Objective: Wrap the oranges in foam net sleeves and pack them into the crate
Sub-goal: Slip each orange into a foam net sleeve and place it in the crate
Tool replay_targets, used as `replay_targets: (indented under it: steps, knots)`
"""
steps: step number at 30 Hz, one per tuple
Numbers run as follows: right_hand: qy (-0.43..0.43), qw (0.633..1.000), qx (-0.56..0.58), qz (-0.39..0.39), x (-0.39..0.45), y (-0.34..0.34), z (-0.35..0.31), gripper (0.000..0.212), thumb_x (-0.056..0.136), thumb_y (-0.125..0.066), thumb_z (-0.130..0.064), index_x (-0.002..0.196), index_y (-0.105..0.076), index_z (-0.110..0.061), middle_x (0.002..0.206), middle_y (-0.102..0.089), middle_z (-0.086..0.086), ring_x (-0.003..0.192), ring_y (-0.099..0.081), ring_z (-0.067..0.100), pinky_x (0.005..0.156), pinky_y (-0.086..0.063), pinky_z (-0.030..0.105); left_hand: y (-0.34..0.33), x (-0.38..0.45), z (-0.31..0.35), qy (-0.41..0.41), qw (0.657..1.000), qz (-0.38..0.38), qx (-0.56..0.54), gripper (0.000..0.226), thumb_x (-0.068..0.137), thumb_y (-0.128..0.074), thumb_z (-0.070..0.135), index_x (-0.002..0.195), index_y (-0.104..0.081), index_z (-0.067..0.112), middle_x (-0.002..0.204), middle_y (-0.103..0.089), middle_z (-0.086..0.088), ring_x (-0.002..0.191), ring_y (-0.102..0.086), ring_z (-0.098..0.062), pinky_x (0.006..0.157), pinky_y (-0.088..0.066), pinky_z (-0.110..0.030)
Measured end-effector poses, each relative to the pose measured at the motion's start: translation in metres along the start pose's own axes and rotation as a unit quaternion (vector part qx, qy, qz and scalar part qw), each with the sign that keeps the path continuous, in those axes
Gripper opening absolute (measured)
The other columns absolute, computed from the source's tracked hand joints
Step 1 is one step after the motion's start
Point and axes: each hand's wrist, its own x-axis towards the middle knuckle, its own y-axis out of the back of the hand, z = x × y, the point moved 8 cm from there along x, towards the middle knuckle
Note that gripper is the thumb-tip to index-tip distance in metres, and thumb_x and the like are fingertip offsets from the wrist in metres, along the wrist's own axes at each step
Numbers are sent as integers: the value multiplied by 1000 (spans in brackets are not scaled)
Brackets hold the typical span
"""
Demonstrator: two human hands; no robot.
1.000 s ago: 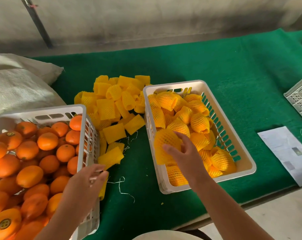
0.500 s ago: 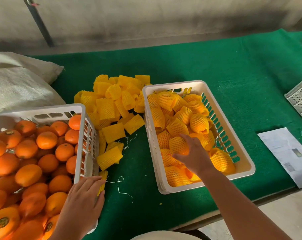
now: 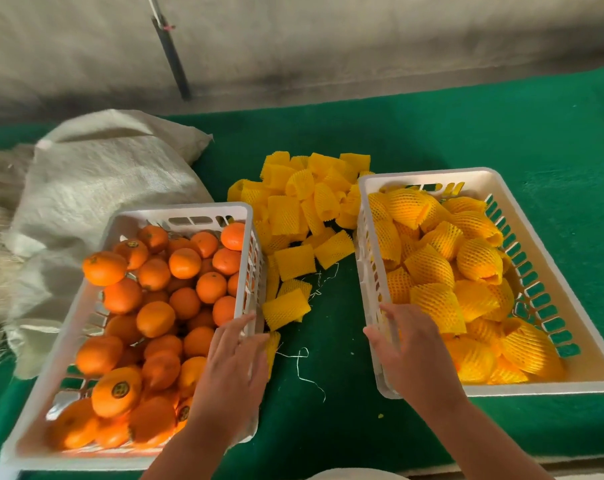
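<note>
Both my forearms are bare up to the bottom edge of view; no sleeves, cuffs or gloves show. My left hand [image 3: 229, 370] has no ring, no watch, no band at the wrist. My right hand [image 3: 413, 351] is the same: nothing worn on it. Nails on my fingers [image 3: 394, 315] look short and unpainted, though the picture is slightly blurred there.

- Bare oranges [image 3: 184, 303] are piled in a white crate [image 3: 86, 306] on the left.
- Loose yellow foam net sleeves [image 3: 293, 216] are heaped between the crates (some flattened).
- Sleeved oranges [image 3: 467, 271] are packed in the right crate [image 3: 570, 323].
</note>
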Motion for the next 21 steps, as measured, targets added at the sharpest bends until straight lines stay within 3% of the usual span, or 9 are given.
replay_targets:
  steps: [2, 4, 6, 9, 14, 17, 21]
  knots:
    - [3, 999, -36, 9, 0, -11, 3, 51, 87, -70, -54, 130, -59, -29, 112, -46, -18, 104, -44, 2, 81, -47, 19, 15, 9, -19, 52, 998, 33, -3, 23, 101, -56, 41, 123, -63, 41, 152, -36, 20, 144, -13, 12, 104, -39, -31]
    - [-4, 998, -54, 11, 0, -17, 9, 55, 83, -80, -40, 132, -57, -29, 114, -36, -17, 107, -39, 2, 80, -54, 23, 24, 16, -42, 86, 995, 42, 21, 26, 103, -53, 43, 127, -59, 39, 151, -39, 18, 144, -26, 2, 110, -39, -34]
    - [-8, 998, -65, 10, -2, -22, 14, 58, 81, -85, -24, 132, -57, -28, 120, -37, -10, 114, -43, 8, 80, -64, 36, 29, 23, -68, 126, 990, 28, 50, 33, 103, -52, 43, 133, -58, 33, 147, -45, 13, 141, -36, -11, 112, -43, -39]
    - [-29, 998, -62, 7, -4, -24, 14, 60, 81, -84, -10, 131, -58, -28, 127, -39, -4, 121, -53, 27, 78, -63, 45, 33, 33, -101, 178, 978, -21, 104, 41, 101, -55, 41, 139, -55, 26, 147, -47, 5, 139, -39, -20, 111, -43, -45]
    - [-26, 997, -70, 6, -5, -22, 9, 56, 78, -86, -4, 127, -64, -18, 123, -41, 0, 115, -56, 32, 81, -61, 52, 55, 46, -135, 216, 956, -28, 197, 47, 97, -64, 41, 139, -53, 23, 149, -46, -4, 140, -38, -28, 108, -43, -50]
    - [-37, 997, -69, -1, -5, -22, 9, 52, 80, -85, -7, 127, -64, -17, 124, -39, -1, 117, -56, 34, 83, -62, 57, 54, 50, -157, 249, 941, -76, 214, 59, 92, -70, 43, 142, -45, 23, 148, -43, -6, 138, -39, -30, 106, -46, -50]
    - [-41, 996, -78, 0, -5, -21, 6, 48, 81, -84, -9, 126, -66, -17, 123, -39, -2, 119, -56, 35, 82, -62, 55, 51, 55, -176, 265, 931, -101, 230, 63, 88, -77, 38, 141, -45, 24, 140, -42, -7, 133, -41, -31, 100, -52, -46]
